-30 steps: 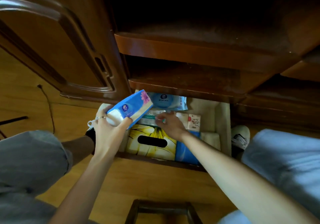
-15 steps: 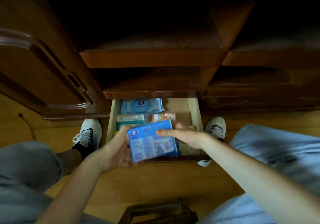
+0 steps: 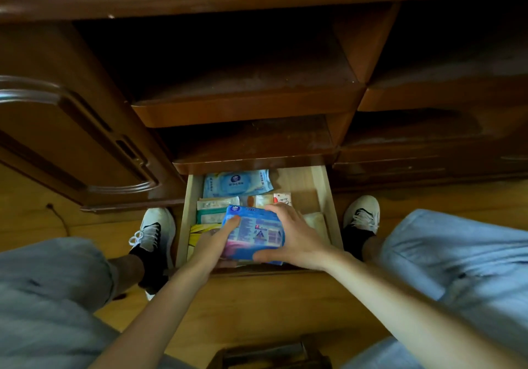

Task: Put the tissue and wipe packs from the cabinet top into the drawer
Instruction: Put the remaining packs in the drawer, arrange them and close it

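A blue tissue pack [image 3: 254, 233] with printed text and a pink band lies flat over the front of the open wooden drawer [image 3: 324, 194]. My left hand [image 3: 213, 238] grips its left edge, thumb on top. My right hand [image 3: 297, 234] clasps its right side, fingers along the far edge and thumb on the near corner. Deeper in the drawer lie a pale blue wipe pack [image 3: 235, 182], a green and white pack [image 3: 213, 211] and small pocket packs [image 3: 271, 199]. A yellow tissue box [image 3: 198, 235] shows under my left hand.
Dark wooden shelves [image 3: 245, 105] overhang the drawer. A cabinet door [image 3: 65, 131] stands open at left. White shoes [image 3: 154, 230] flank the drawer on the wooden floor, with my knees at both sides. A dark wooden frame [image 3: 268, 353] sits at the bottom edge.
The blue pack went from my raised left hand alone into both hands, turned flat, and has come down into the front of the drawer. The view tilted up to show more of the cabinet.
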Demonstrator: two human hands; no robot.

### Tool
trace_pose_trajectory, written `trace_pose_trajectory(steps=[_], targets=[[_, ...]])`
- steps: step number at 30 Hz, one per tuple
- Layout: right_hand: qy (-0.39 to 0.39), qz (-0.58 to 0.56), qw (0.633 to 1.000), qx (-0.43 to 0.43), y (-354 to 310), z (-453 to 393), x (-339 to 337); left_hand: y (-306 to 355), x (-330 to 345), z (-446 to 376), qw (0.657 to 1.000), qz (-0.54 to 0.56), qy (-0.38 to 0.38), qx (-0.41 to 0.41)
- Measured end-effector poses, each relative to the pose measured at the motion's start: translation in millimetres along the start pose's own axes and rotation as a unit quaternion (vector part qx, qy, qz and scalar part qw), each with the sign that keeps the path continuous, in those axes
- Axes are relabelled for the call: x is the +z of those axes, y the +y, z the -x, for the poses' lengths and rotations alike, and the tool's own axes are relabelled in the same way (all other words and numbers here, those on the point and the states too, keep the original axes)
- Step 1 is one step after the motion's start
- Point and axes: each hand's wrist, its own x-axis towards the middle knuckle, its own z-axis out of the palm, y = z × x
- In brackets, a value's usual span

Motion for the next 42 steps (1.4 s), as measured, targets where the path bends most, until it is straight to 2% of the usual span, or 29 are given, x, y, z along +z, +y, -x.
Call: trace_pose_trajectory(steps=[3, 5, 8, 11, 15, 18, 20, 26, 30, 35, 38, 42], targets=[[-0.016, 0.095, 0.995, 0.023, 8.1, -5.1, -3.1, 3.4, 10.9, -6.3, 1.000, 0.016, 0.002, 0.012], [0.008, 0.025, 0.994, 0.105, 17.6, -10.5, -5.8, 9.1, 15.9, -11.0, 0.997, 0.063, -0.026, 0.033], [0.101, -0.106, 0.966, 0.215, 34.7, -20.3, -25.7, 19.4, 23.6, -15.1, 0.991, 0.089, -0.055, 0.081], [0.177, -0.074, 0.943, 0.274, 52.0, -30.2, -54.0, 19.3, 28.3, -18.9, 0.992, 0.059, -0.028, 0.106], [0.200, -0.060, 0.916, 0.342, 65.8, -43.0, -70.0, 7.1, 25.0, -23.8, 0.996, 0.046, -0.006, 0.080], [0.190, 0.024, 0.922, 0.336, 68.1, -51.6, -62.1, 1.5, 20.0, -25.8, 0.996, 0.042, -0.010, 0.081], [0.208, 0.060, 0.922, 0.320, 67.5, -61.2, -53.3, -1.5, 17.1, -27.0, 0.996, 0.036, -0.014, 0.085], [0.243, -0.059, 0.901, 0.354, 72.6, -94.6, -29.9, -15.3, 8.9, -29.2, 0.996, 0.004, -0.018, 0.085], [0.300, -0.017, 0.895, 0.330, 76.5, -108.7, -21.5, -21.6, 1.7, -31.4, 0.997, -0.004, -0.012, 0.077], [0.351, -0.032, 0.880, 0.319, 74.5, -122.0, -18.8, -24.6, -2.6, -32.3, 0.997, -0.003, -0.013, 0.074], [0.337, 0.026, 0.898, 0.282, 74.2, -130.8, -18.6, -22.8, -1.7, -32.7, 0.997, -0.004, -0.017, 0.074], [0.333, 0.058, 0.901, 0.272, 78.1, -136.5, -6.5, -22.4, 0.0, -32.1, 0.997, -0.009, -0.022, 0.073]])
